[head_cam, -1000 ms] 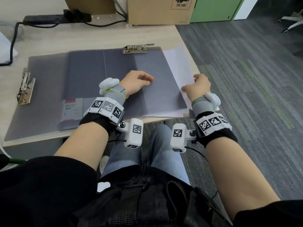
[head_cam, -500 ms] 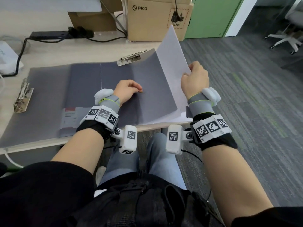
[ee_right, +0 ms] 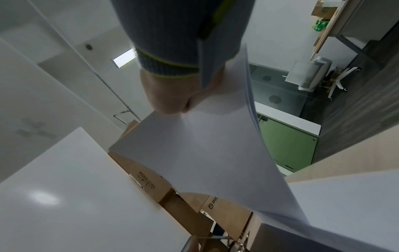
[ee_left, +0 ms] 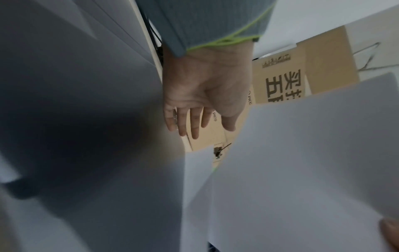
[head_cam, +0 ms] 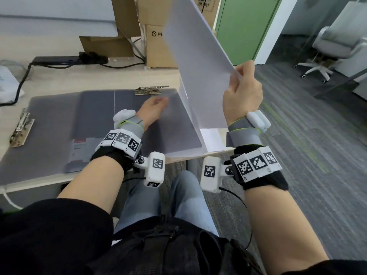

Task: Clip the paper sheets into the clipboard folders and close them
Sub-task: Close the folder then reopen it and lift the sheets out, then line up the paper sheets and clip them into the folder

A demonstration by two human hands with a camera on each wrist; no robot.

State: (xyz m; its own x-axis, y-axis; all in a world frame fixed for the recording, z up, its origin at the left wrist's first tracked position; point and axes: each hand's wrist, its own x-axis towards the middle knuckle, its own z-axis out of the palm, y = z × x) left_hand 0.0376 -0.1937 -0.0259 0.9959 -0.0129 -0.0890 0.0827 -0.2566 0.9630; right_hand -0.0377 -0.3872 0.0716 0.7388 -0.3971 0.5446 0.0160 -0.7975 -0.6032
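Observation:
Two grey clipboard folders lie open and overlapping on the desk: one [head_cam: 174, 126] has its metal clip [head_cam: 152, 89] at the far edge, the other [head_cam: 49, 124] has its clip [head_cam: 20, 130] at the left. My right hand [head_cam: 238, 82] pinches the edge of the white paper sheets [head_cam: 198, 66] and holds them raised and tilted above the desk's right side; the grip also shows in the right wrist view [ee_right: 172, 100]. My left hand [head_cam: 158, 105], blurred, hovers over the right folder with fingers [ee_left: 194, 126] straight, holding nothing. One more sheet [head_cam: 213, 139] lies under the folder.
Cardboard boxes [head_cam: 156, 48] stand at the back of the desk beside a black power strip [head_cam: 57, 60] with cables. A green cabinet door [head_cam: 242, 26] and a white office chair [head_cam: 325, 48] stand to the right over grey carpet. The desk's front edge [head_cam: 178, 158] is near my knees.
My right hand has lifted the paper sheets from the desk's right edge up high. My left hand has slid forward over the folder toward the clip and its fingers have straightened.

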